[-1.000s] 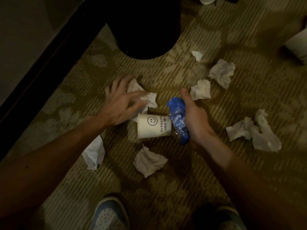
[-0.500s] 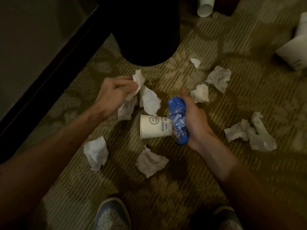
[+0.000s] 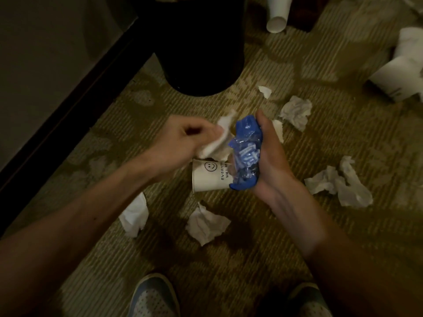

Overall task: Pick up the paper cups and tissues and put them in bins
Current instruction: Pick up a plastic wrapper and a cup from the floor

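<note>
Hands above cup (image 3: 208, 179): tissue (image 3: 218, 143) in left (image 3: 180, 138), wrapper (image 3: 246, 152) right (image 3: 271, 156)

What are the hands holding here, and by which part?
The left hand grips a white tissue by one bunched end. The right hand holds a crumpled blue plastic wrapper along its side, thumb at the top.

Bare carpet (image 3: 251, 266) lies open near the shoes (image 3: 153, 296). Ahead, the black bin (image 3: 201, 53) stands just beside the dark baseboard (image 3: 68, 115). Scattered tissues (image 3: 206, 225) lie between.
</note>
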